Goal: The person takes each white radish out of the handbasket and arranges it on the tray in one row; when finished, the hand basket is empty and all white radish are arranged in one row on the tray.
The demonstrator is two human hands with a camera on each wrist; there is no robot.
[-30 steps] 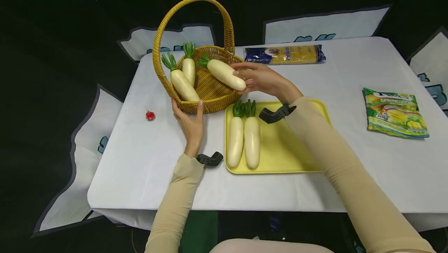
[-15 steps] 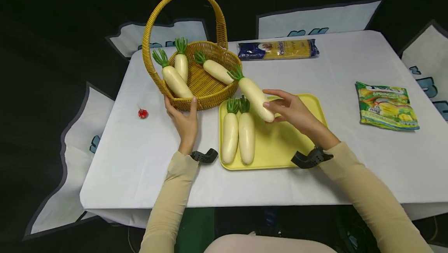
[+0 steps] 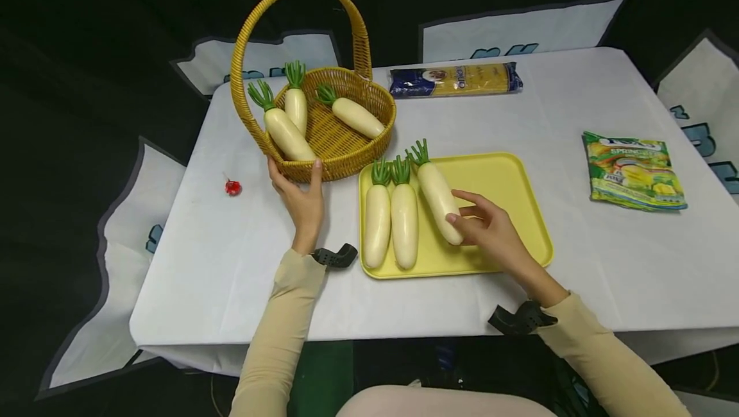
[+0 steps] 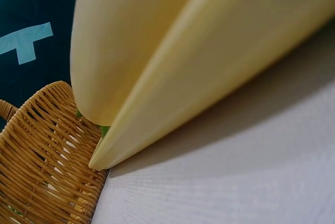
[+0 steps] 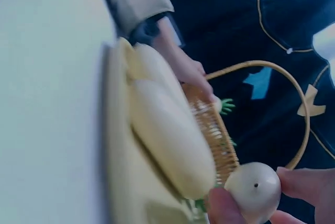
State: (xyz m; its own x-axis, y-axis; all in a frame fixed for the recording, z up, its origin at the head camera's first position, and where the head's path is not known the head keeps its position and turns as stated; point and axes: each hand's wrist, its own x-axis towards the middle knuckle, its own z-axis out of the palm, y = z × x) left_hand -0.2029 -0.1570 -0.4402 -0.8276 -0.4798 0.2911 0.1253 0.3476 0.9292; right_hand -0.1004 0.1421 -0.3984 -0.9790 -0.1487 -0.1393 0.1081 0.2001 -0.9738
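My right hand (image 3: 491, 231) pinches the lower end of a white radish (image 3: 437, 195) with green leaf stubs, over the yellow tray (image 3: 496, 167). The right wrist view shows the round tip of this held radish (image 5: 255, 187) between thumb and fingers. To its left on the tray lie two more radishes, a middle one (image 3: 405, 224) and a left one (image 3: 378, 224), side by side with leaves pointing away. My left hand (image 3: 303, 205) holds the near side of the wicker basket (image 3: 352, 163), thumb up at the rim. Inside lie three radishes (image 3: 288, 135).
A pasta packet (image 3: 479, 79) lies behind the tray at the table's back edge. A green soup packet (image 3: 635, 173) is at the right. A small red object (image 3: 233, 187) sits left of the basket, whose tall handle (image 3: 239, 61) arches above it.
My right hand has carried a radish from the basket's right side down over the tray, beside the two there. My left hand stays at the basket. The head view has shifted slightly.
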